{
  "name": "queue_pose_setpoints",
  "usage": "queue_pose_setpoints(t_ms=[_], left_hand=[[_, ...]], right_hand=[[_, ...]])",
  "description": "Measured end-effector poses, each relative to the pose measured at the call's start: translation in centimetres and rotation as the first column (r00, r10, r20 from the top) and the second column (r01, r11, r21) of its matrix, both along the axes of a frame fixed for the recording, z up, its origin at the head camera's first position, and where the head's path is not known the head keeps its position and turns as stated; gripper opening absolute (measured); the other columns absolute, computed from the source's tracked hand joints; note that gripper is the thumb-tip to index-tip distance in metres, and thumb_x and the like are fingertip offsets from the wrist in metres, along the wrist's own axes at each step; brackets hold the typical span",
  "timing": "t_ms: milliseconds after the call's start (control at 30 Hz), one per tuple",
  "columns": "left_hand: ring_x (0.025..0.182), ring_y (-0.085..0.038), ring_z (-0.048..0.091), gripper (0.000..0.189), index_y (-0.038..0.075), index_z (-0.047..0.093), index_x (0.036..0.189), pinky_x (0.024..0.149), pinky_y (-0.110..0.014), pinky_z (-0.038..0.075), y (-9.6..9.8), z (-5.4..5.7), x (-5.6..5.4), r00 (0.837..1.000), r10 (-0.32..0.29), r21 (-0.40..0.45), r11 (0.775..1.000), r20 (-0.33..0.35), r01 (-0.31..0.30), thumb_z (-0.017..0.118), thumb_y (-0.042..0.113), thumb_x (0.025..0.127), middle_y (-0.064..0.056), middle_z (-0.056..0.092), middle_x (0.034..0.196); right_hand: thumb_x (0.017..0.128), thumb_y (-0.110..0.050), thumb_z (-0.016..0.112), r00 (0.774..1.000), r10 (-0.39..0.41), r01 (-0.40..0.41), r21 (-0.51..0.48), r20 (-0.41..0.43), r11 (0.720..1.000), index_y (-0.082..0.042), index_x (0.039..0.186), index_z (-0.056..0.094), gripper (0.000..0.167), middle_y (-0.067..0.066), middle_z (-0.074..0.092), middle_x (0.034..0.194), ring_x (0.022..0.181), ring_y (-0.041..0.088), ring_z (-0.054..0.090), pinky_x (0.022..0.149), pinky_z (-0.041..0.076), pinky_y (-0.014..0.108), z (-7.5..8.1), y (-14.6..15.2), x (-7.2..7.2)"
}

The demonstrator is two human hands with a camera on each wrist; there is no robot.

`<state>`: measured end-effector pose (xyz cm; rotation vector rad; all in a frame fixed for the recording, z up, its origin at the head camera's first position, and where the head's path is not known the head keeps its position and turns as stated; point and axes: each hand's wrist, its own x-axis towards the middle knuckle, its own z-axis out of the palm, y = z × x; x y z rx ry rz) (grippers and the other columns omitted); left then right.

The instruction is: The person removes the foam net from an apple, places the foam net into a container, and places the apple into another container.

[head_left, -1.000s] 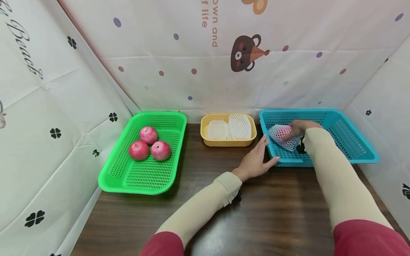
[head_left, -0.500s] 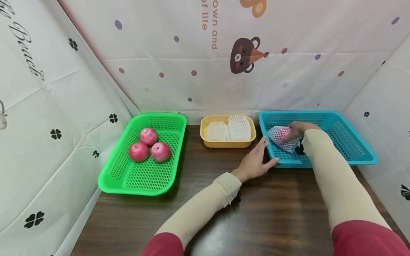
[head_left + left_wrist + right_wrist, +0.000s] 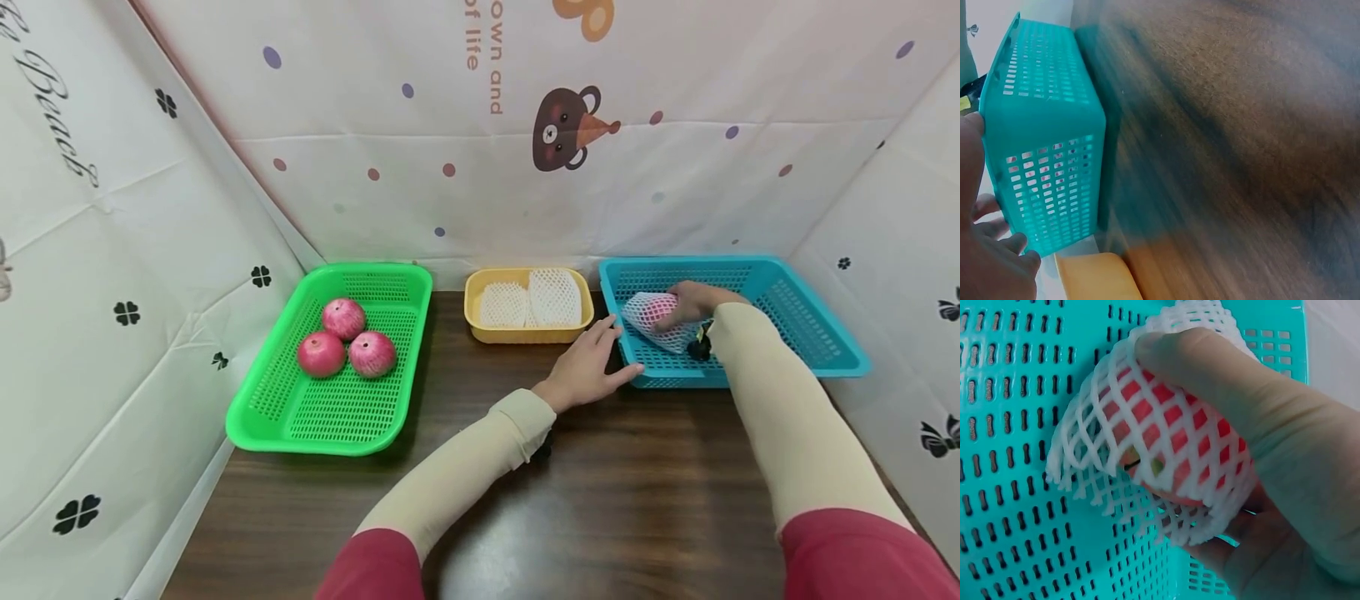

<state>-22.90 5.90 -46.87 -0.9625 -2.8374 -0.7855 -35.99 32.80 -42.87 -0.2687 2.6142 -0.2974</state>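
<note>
A red apple in a white foam net sits low inside the blue basket near its left end. My right hand grips it from above. In the right wrist view the thumb and fingers wrap around the netted apple just over the basket's perforated floor. My left hand lies on the table at the basket's near left corner, its relaxed fingers along the left wall and its thumb along the front wall. The left wrist view shows the fingers beside the basket wall.
A green basket at the left holds three bare red apples. Between the baskets, a small yellow tray holds white foam nets. Printed cloth walls close in the back and both sides of the dark wooden table.
The view has shifted slightly left. My right hand keeps its hold on the netted apple in the blue basket, and my left hand stays at the basket's corner.
</note>
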Motion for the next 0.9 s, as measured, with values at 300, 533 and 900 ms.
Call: queue_pose_setpoints(t_ms=[300, 533, 900], left_hand=[[0.154, -0.014, 0.023, 0.071, 0.012, 0.032, 0.161, 0.119, -0.029, 0.03, -0.7, 0.3, -0.3, 0.997, -0.051, -0.013, 0.999, 0.055, 0.052, 0.048, 0.053, 0.106, -0.002, 0.017, 0.171], [0.154, -0.013, 0.024, 0.063, 0.015, 0.028, 0.163, 0.12, -0.028, 0.029, -1.6, 0.1, -0.7, 0.995, -0.086, -0.029, 0.996, 0.056, 0.088, 0.045, 0.044, 0.109, -0.001, 0.017, 0.171], [0.153, -0.015, 0.026, 0.062, 0.017, 0.033, 0.161, 0.119, -0.032, 0.032, -2.9, -0.2, -1.0, 0.995, -0.084, 0.016, 0.996, 0.055, 0.083, 0.051, 0.043, 0.107, -0.003, 0.019, 0.171]], right_hand=[[0.09, -0.048, 0.074, 0.999, 0.0, -0.001, -0.027, -0.039, 1.0, 0.022, 0.147, 0.026, 0.102, 0.044, 0.044, 0.132, 0.113, 0.055, 0.053, 0.088, 0.05, 0.064, 0.3, 0.8, 0.2], [0.09, -0.046, 0.074, 0.999, -0.006, 0.004, -0.051, -0.04, 0.999, 0.023, 0.147, 0.024, 0.102, 0.045, 0.043, 0.132, 0.113, 0.055, 0.053, 0.087, 0.05, 0.064, 0.8, 0.6, 0.3], [0.094, -0.038, 0.07, 0.998, 0.003, -0.009, -0.109, -0.055, 0.994, 0.021, 0.149, 0.014, 0.098, 0.046, 0.034, 0.137, 0.115, 0.056, 0.047, 0.091, 0.046, 0.068, 1.6, 0.2, 0.6]])
